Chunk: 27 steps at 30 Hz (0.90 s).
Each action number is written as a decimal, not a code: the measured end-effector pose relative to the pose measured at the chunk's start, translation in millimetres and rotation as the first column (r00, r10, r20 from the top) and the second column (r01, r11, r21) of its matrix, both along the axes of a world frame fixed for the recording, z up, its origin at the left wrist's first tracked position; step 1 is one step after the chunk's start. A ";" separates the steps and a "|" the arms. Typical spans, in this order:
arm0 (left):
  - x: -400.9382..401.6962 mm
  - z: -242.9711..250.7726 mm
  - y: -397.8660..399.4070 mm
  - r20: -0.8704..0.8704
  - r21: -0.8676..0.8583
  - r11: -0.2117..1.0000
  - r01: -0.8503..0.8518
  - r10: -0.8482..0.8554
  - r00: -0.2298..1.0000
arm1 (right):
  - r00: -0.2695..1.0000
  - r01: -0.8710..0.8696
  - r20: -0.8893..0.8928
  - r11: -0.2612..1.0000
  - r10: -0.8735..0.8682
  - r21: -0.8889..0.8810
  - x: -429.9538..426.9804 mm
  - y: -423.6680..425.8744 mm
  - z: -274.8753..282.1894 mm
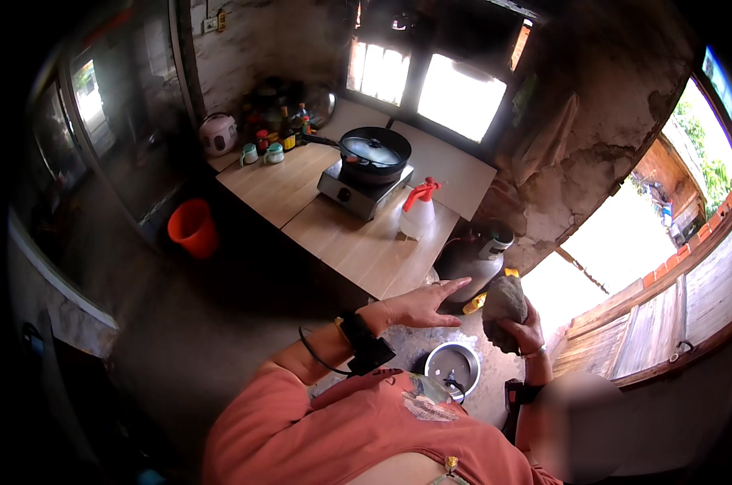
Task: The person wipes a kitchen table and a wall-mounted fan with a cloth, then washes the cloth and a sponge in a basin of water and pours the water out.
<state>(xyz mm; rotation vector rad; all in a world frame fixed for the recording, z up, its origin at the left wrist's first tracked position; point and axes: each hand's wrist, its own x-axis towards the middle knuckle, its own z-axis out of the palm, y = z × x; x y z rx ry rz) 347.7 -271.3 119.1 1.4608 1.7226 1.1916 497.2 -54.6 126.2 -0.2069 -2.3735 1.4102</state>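
My right hand (528,332) grips a rough grey stone-like lump (504,306), held up in front of the gas cylinder. My left hand (417,306) reaches toward it with fingers spread and holds nothing. A gap shows between the left fingertips and the lump. Below both hands, a round metal basin (477,371) stands on the floor with small pale and dark things inside, too small to name. Behind the lump are yellow objects (475,304), partly hidden.
A wooden table (305,221) bears a portable stove (354,197) with a lidded black pan (375,151), a red-topped spray bottle (419,215), jars and a rice cooker (218,134). Beside it stand a gas cylinder (472,260) and a red bucket (193,230). A wooden door (632,330) opens outdoors at right.
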 end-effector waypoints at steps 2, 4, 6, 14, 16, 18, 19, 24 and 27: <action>7.3 -20.1 11.9 0.074 0.107 0.993 -0.049 0.042 0.996 | 0.998 0.019 -0.056 0.980 -0.008 0.199 -4.6 -18.7 12.0; 28.6 -31.0 30.2 0.333 0.265 0.957 -0.119 0.025 0.943 | 0.996 0.074 -0.070 0.944 -0.054 0.322 -6.5 -24.0 14.1; 39.7 -31.6 40.4 0.408 0.281 0.953 -0.109 -0.016 0.913 | 0.991 0.131 -0.072 0.885 -0.110 0.448 -7.4 -28.8 17.3; 67.7 -54.0 65.7 0.556 0.394 0.854 -0.340 0.073 0.828 | 0.980 -0.199 0.065 0.899 0.189 0.390 13.4 -38.1 8.5; 72.5 -46.0 65.9 0.629 0.374 0.856 -0.358 0.050 0.776 | 0.966 -0.256 0.043 0.928 0.254 0.272 21.1 -27.1 9.7; 79.0 -29.9 65.0 0.657 0.356 0.834 -0.422 0.098 0.748 | 0.942 -0.333 0.019 0.931 0.334 0.152 28.2 -15.6 14.2; 79.5 -29.5 66.5 0.658 0.350 0.836 -0.424 0.103 0.746 | 0.945 -0.326 -0.034 0.943 0.324 -0.067 29.8 -13.6 10.9; 80.3 -29.1 73.9 0.830 0.253 0.866 -0.431 0.034 0.556 | 0.978 -0.205 -0.029 0.979 0.205 -0.010 43.1 13.0 5.6; 82.0 -28.4 78.1 0.830 0.245 0.872 -0.424 0.037 0.556 | 0.986 -0.163 -0.040 0.981 0.160 -0.106 53.1 15.5 6.9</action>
